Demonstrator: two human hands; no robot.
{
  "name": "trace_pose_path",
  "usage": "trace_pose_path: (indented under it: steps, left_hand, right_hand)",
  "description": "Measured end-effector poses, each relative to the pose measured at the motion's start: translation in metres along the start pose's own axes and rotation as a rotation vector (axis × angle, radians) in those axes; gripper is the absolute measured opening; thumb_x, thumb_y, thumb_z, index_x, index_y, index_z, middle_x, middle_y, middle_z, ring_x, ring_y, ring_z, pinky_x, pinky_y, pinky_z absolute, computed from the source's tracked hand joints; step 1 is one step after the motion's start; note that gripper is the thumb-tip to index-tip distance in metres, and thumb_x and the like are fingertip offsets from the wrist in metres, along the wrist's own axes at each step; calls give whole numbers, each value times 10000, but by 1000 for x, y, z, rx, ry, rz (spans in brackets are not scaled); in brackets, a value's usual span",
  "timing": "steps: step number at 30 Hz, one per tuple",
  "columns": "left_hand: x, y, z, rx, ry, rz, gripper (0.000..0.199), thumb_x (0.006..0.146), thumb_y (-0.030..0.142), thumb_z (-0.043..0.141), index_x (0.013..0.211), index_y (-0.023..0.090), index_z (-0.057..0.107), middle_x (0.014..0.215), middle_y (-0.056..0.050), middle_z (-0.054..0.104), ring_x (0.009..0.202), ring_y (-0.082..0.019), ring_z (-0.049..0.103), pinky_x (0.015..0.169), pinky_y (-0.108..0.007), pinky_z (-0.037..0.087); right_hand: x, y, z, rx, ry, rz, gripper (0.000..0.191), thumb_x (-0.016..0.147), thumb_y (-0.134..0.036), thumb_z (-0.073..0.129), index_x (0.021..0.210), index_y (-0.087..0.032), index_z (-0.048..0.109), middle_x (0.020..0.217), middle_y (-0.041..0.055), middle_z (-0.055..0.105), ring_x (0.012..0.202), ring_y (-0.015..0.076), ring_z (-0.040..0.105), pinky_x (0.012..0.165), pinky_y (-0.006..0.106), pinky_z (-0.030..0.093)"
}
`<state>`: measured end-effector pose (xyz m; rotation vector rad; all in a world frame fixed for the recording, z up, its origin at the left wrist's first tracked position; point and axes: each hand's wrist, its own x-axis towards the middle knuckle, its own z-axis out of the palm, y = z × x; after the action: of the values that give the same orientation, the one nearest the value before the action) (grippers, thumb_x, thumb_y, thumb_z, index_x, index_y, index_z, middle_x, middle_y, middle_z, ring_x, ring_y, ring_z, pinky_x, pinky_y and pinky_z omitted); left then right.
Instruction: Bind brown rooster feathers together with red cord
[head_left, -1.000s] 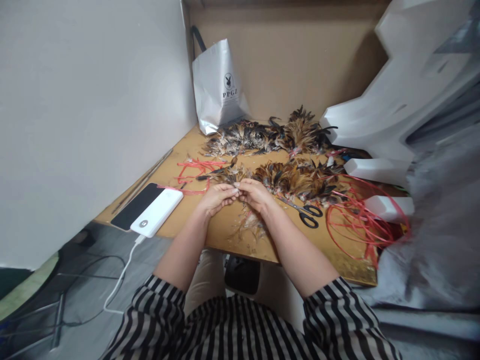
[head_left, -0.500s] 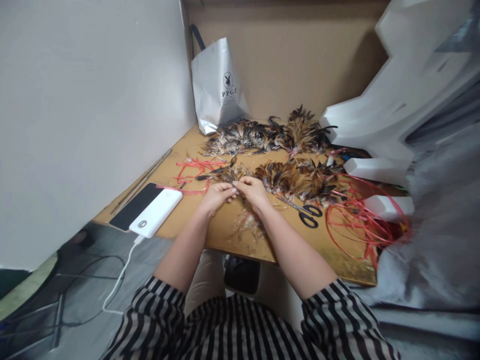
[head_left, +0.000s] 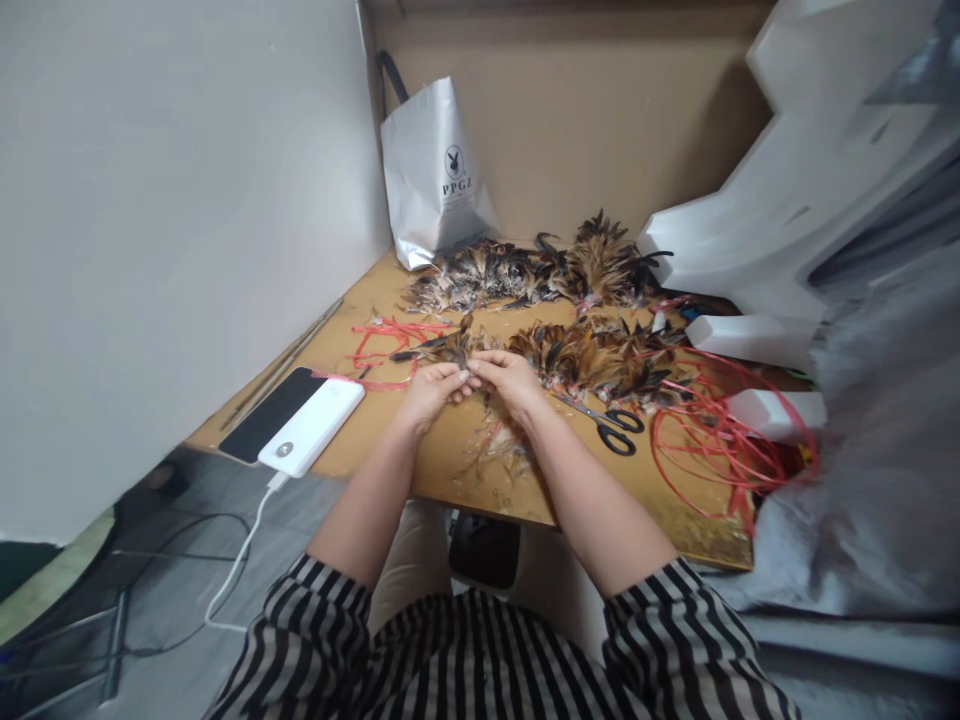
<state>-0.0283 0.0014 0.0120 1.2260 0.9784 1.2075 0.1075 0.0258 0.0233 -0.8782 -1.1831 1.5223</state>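
Note:
Over the middle of the wooden table, my left hand (head_left: pixel 435 392) and my right hand (head_left: pixel 510 383) meet at the fingertips. Both are closed in a pinch. A small brown feather tuft (head_left: pixel 456 347) rises just behind the fingers, its lower end at my left hand's fingertips. What my right fingers pinch is too small to make out. Right of my hands lies a row of brown and black feather bunches (head_left: pixel 600 360). Loose feather scraps (head_left: pixel 501 448) lie on the table below my right hand.
Black-handled scissors (head_left: pixel 616 430) lie right of my right forearm, near tangled red strips (head_left: pixel 712 430). A white power bank (head_left: pixel 313 425) rests over a dark phone (head_left: pixel 262 415) at left. More feathers (head_left: pixel 510 275) and a silver bag (head_left: pixel 435 180) stand at the back.
My right hand has shifted slightly, its fingers now straighter over my left fingertips. The feather tuft by the fingers looks a little more bunched.

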Motion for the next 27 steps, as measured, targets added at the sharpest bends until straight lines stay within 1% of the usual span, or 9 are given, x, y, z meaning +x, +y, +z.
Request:
trace_pose_path:
  steps: [2,6,10,13,16,18,21,24,27]
  left_hand:
    - [-1,1,0,-21,-12,-11,220,667,311,650,741,105,673,684,-74,653,519,-75,502,495,-190,370]
    - [-2,1,1,-15,-39,-24,213,671,310,647,727,106,677,686,-78,658,508,-73,504,492,-191,367]
    - [-1,-2,2,10,-21,-10,194,673,294,645,705,106,678,655,-71,651,513,-76,510,499,-192,373]
    - [0,-4,2,18,-4,2,181,659,286,659,678,106,674,620,-57,637,504,-73,503,496,-192,377]
    - [1,-5,1,-46,33,-11,191,653,294,671,699,108,669,629,-47,635,502,-61,500,488,-178,379]
    - [2,-4,-1,-140,82,-20,206,649,291,679,749,111,667,674,-46,643,521,-54,510,490,-163,387]
    - [6,1,-6,-300,150,-17,237,636,255,694,821,112,658,723,-47,646,553,-53,527,508,-154,413]
    - [12,10,-12,-396,205,-10,223,635,208,689,831,110,650,704,-45,640,541,-53,522,496,-150,418]
    - [16,18,-17,-462,229,7,172,640,170,677,797,109,643,685,-39,634,532,-51,519,483,-143,413]
  right_hand:
    - [0,-1,-1,17,-2,11,290,517,-305,734,735,-140,638,601,-8,610,511,80,513,544,220,413]
    - [0,0,0,-18,29,-16,234,507,-292,732,644,-146,611,570,-21,585,485,69,484,516,213,395]
    - [-1,2,4,-18,49,-23,243,493,-303,727,616,-151,583,552,-28,568,474,70,469,493,210,379]
    - [0,2,3,-35,19,-24,232,511,-315,712,618,-153,585,549,-28,568,482,75,475,509,216,382]
    - [3,-2,-6,-118,16,-84,201,556,-324,682,630,-151,611,556,-21,577,497,79,477,535,224,383]
    - [8,-5,-15,-199,80,-131,192,568,-319,670,646,-149,627,544,-25,572,485,76,456,525,223,370]
    - [14,-7,-31,-293,151,-147,181,559,-303,666,636,-145,628,553,-19,578,493,80,456,526,223,368]
    - [18,-5,-43,-373,135,-139,169,568,-299,649,629,-141,637,589,0,605,518,92,481,541,226,376]
    - [20,-3,-47,-452,98,-142,161,589,-293,623,645,-144,649,599,5,614,528,99,494,548,226,381]
